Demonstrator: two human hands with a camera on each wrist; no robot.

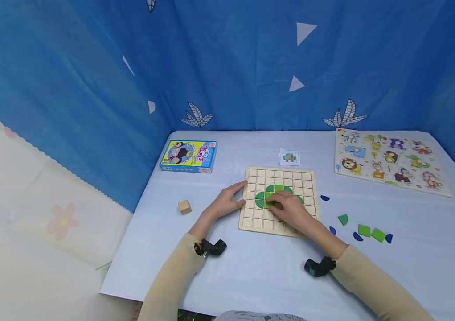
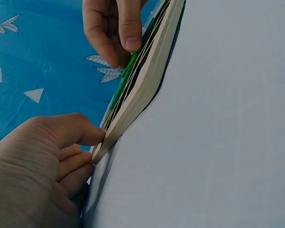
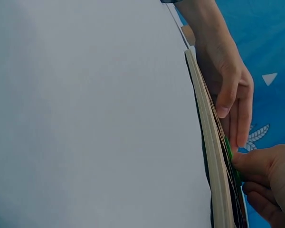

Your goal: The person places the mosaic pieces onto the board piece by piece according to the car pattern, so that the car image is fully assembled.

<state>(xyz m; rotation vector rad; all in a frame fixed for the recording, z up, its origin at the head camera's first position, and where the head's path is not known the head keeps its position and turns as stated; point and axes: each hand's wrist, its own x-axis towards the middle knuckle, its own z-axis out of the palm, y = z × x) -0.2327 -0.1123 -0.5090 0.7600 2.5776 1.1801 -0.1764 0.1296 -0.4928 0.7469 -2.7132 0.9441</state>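
A square wooden grid board point(image 1: 251, 225) lies on the table, with a cluster of green pieces in its cells, among them dark green quarter-round tiles point(image 1: 259, 203) and a light green square tile point(image 1: 279, 188). My left hand point(image 1: 224, 203) rests at the board's left edge, thumb and fingertips touching the rim, as the left wrist view also shows. Over the middle of the board my right hand point(image 1: 291, 209) pinches a light green tile point(image 1: 268, 204) at the cluster's lower row. The fingers partly cover that tile, and the hand hides several cells behind it.
Right of the board lie a green quarter-round point(image 1: 343, 219), two light green squares point(image 1: 364, 230) and several blue half-rounds point(image 1: 325, 198). A pattern card point(image 1: 289, 157) sits behind the board. A wooden cube point(image 1: 185, 207) and a box point(image 1: 189, 156) stand left; an animal puzzle point(image 1: 391, 160) lies back right.
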